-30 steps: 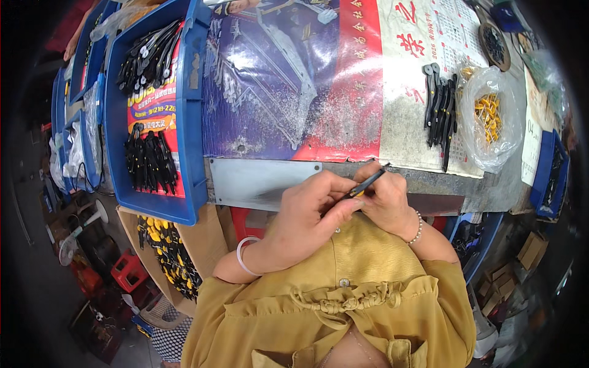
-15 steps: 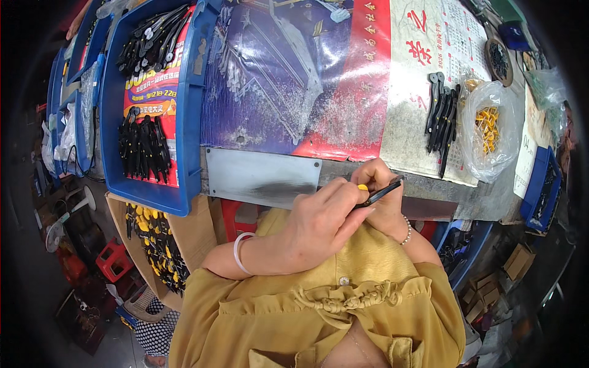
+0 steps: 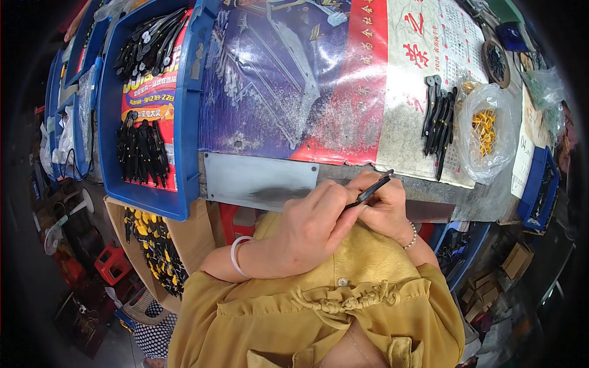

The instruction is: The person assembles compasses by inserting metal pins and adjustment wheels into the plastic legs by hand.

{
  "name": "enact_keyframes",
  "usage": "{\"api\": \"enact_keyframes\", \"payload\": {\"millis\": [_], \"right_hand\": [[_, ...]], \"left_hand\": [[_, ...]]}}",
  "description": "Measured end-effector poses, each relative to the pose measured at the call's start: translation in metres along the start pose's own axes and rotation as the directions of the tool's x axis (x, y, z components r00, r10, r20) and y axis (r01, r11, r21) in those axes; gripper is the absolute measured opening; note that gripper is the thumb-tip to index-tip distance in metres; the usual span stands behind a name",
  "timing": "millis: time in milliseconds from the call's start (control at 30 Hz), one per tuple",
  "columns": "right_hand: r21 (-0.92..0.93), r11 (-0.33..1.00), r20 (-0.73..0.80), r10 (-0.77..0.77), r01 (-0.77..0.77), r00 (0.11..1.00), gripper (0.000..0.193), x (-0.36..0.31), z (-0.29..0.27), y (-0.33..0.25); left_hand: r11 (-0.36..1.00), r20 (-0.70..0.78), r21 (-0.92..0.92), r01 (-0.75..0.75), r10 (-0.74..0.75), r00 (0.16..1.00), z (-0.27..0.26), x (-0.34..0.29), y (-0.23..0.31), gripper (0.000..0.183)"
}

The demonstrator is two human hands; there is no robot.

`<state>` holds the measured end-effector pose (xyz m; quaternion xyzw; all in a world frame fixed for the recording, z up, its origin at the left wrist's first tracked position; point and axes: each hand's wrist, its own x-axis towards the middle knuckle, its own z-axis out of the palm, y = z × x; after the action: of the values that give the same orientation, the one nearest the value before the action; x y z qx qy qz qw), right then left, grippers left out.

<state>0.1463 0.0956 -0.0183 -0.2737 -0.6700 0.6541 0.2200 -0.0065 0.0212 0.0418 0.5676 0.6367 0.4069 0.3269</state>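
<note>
Both my hands are held together just off the near edge of the bench. My left hand, with a pale bangle at the wrist, pinches the lower end of a slim black handle-like piece. The fingers of my right hand are curled around its middle, and the upper end sticks out past them, tilted up to the right. The fingers cover much of the piece. A row of similar slim black pieces lies beyond my right hand. Beside it is a clear plastic bag holding small yellow parts.
A blue tray with two groups of black pieces stands at the left. Below it, a cardboard box holds black-and-yellow pieces. A metal plate lies along the bench edge. A round dish and a small blue bin are at the right.
The small yellow part that showed at my left fingertips is out of sight now. Both hands stay close together, and the black piece has shifted slightly left.
</note>
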Motion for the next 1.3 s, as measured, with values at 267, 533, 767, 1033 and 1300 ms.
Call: {"api": "enact_keyframes", "payload": {"millis": [267,533,767,1033,1300], "right_hand": [[-0.057,0.998,-0.048,-0.035,0.032,0.998,0.018,0.007,0.016,0.006],[-0.085,0.991,0.006,0.103,-0.102,0.995,0.022,-0.004,0.002,0.007],[0.110,0.987,-0.012,0.120,-0.118,0.993,0.028,0.000,0.001,0.011],[0.020,0.993,0.081,0.114,-0.116,0.990,0.027,-0.001,0.005,0.007],[0.225,0.942,0.134,0.224,-0.250,0.965,0.025,-0.003,0.006,0.009]], "left_hand": [[0.999,0.018,-0.044,0.008,-0.007,1.000,0.004,-0.002,0.003,0.018],[0.999,0.036,-0.036,0.038,-0.036,0.999,0.003,-0.001,0.001,0.018],[0.997,0.058,-0.016,0.071,-0.070,0.996,-0.001,-0.002,0.002,0.018],[0.996,0.073,0.013,0.094,-0.094,0.993,-0.002,0.000,0.004,0.016],[0.991,0.095,0.093,0.094,-0.102,0.990,-0.002,-0.001,0.004,0.016]]}}
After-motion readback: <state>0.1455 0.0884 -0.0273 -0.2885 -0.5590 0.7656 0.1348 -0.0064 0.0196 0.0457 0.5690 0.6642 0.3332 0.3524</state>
